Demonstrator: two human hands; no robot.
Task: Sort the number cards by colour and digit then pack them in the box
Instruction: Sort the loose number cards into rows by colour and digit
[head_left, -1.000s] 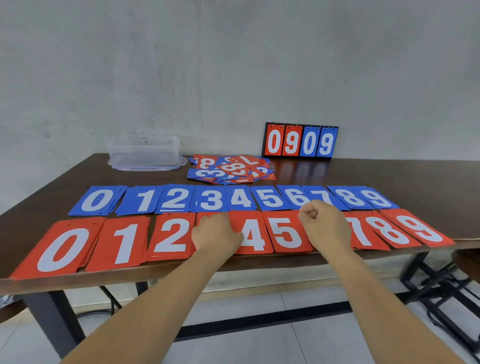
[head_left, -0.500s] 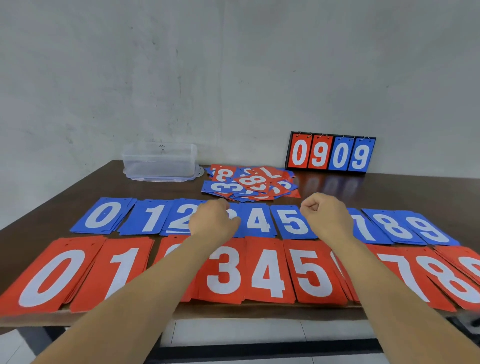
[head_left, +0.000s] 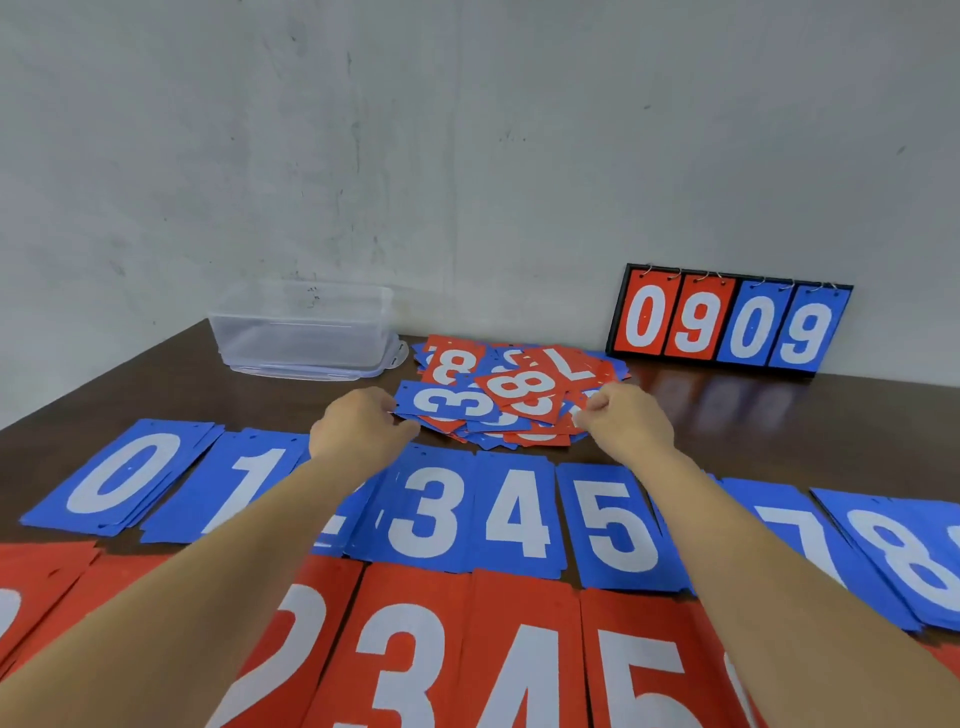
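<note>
**Sort mostly laid out, mixed pile left, box not packed**

Backdrop is a scuffed grey plaster wall (head_left: 363, 156). You're working on a dark, glossy wood-grain table (head_left: 779, 426).

Nearest you is the red row (head_left: 519, 665): flat rectangular cards in shallow stacks, matte with white digits. 2–5 are readable and the ends are cut off by the frame.

Behind it is the blue row (head_left: 514, 514), same cards, 0–8 in order. Your forearms hide the 2 and 6. The stacks are slightly fanned, with small punched holes at the card edges.

Past that is the mixed pile (head_left: 519, 395), red and blue jumbled at angles. That's the remaining sort work.

A flip scoreboard (head_left: 727, 322) leans on the wall at back right. It's black-framed and ring-bound, and reads 0 9 0 9.

The clear plastic box (head_left: 301, 332) sits back left on its lid, well apart from both rows. Rounded corners, nothing visible inside. My read is the sort is well over halfway and packing hasn't started.

Your left hand (head_left: 358, 431) is at the pile's left edge, fingers curled against the end of a blue 3. Your right hand (head_left: 628, 426) is at the pile's right edge, also curled tight. I can't tell if either actually has a card pinched.
</note>
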